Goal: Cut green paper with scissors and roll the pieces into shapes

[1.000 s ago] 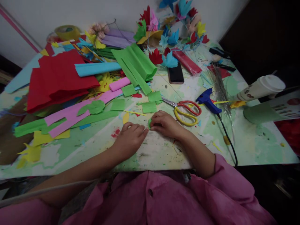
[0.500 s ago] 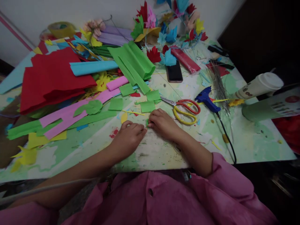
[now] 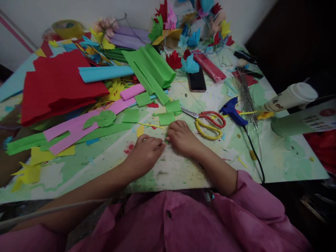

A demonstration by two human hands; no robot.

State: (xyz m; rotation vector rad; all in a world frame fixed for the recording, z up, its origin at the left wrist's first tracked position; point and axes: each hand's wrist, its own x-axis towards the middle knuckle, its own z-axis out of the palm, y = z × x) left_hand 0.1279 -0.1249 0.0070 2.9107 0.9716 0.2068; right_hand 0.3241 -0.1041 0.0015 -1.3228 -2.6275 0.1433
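Observation:
Near the front of the table my left hand (image 3: 145, 153) and my right hand (image 3: 181, 137) meet with curled fingers, both closed on a small green paper piece (image 3: 166, 140). Only a sliver of that piece shows between the fingertips. Just beyond the hands lie cut green paper squares (image 3: 167, 119) and a yellow paper petal (image 3: 140, 131). Scissors (image 3: 208, 124) with one red and one yellow handle loop rest to the right of my right hand, blades pointing left.
A blue glue gun (image 3: 233, 111) with a black cord lies right of the scissors, near wires (image 3: 246, 94) and two cups, one white (image 3: 291, 96). Behind are a phone (image 3: 197, 80) and paper flowers (image 3: 190, 63). Red (image 3: 63, 87) and pink paper (image 3: 78, 124) covers the left.
Less of the green piece shows between my fingertips than before. Both hands stay in nearly the same place, and the whole view has shifted slightly.

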